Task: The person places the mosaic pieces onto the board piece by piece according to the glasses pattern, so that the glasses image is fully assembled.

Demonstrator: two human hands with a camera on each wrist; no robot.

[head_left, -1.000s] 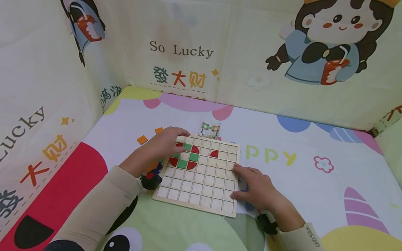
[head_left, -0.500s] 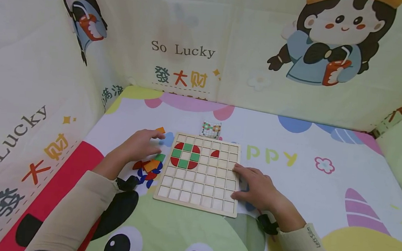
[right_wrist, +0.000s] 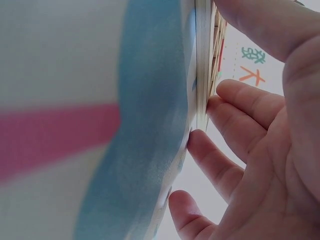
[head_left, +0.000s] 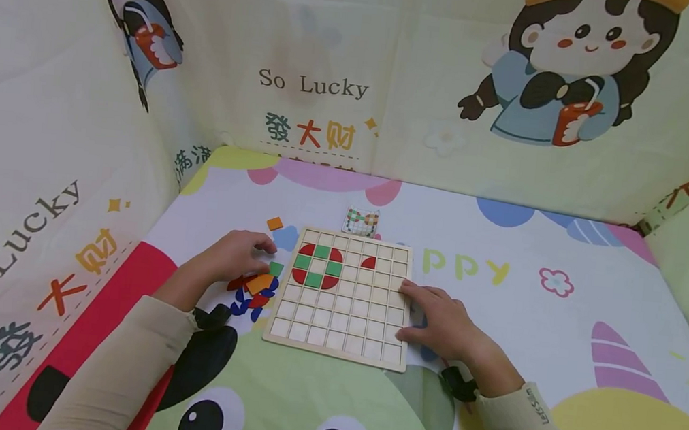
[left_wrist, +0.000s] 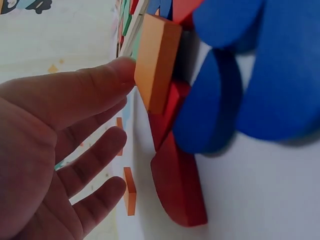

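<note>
A wooden grid board (head_left: 333, 347) lies flat on the table. In its upper left, red rounded pieces (head_left: 299, 277) and green square pieces (head_left: 333, 269) form a ring, and one red piece (head_left: 368, 263) sits apart to the right. My left hand (head_left: 231, 257) hovers left of the board, over a loose pile. In the left wrist view its fingers are spread, and the thumb is at an orange block (left_wrist: 156, 62), touching or just in front of it. Blue pieces (left_wrist: 210, 107) and red pieces (left_wrist: 177, 182) lie beside that block. My right hand (head_left: 442, 322) rests its fingertips against the board's right edge.
A small printed pattern card (head_left: 361, 222) lies behind the board. One orange square (head_left: 275, 223) lies apart, beyond the left hand. A green square (head_left: 275, 270) is between the pile and the board. A printed cloth wall (head_left: 418, 78) stands behind the table.
My left hand has left the board's upper left corner and moved left, then slightly nearer, to the loose pile. More of the ring of pieces shows now. The right hand has stayed at the edge.
</note>
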